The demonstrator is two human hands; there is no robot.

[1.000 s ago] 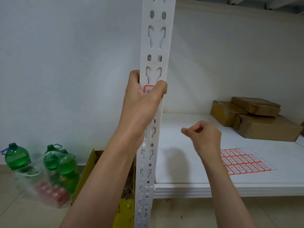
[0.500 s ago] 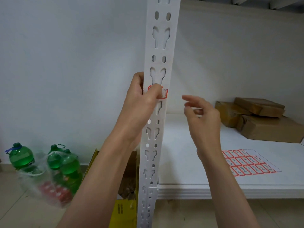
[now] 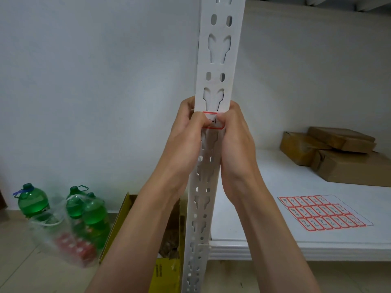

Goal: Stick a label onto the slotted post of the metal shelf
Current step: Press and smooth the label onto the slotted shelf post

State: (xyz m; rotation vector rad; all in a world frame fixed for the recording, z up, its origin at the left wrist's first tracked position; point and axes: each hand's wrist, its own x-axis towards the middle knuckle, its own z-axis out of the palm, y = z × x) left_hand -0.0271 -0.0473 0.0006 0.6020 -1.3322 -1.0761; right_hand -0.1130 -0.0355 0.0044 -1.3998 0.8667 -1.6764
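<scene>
the label (image 3: 214,123), white with a red border, already lies on the front face of the slotted post (image 3: 220,60), just below one of the keyhole-shaped slots near the middle of the frame. the left hand (image 3: 186,140) wraps the post from the left side, its fingers curled behind the metal and its thumb pressed down on the left part of the label. the right hand (image 3: 234,140) mirrors it from the right, fingers curled round the post edge and thumb on the label's right part. both thumbs nearly meet over the sticker, so only its top edge, lower edge and a strip of its handwriting show.

judging by this, the placing is done and the work is in the pressing-down stage; what seems left is rubbing the edges flat and letting go. whether the label sits fully square cannot be told, since the thumbs hide much of it.

at the lower right of the frame, a sheet of spare labels (image 3: 323,212) lies on the white shelf board (image 3: 275,176).
</scene>
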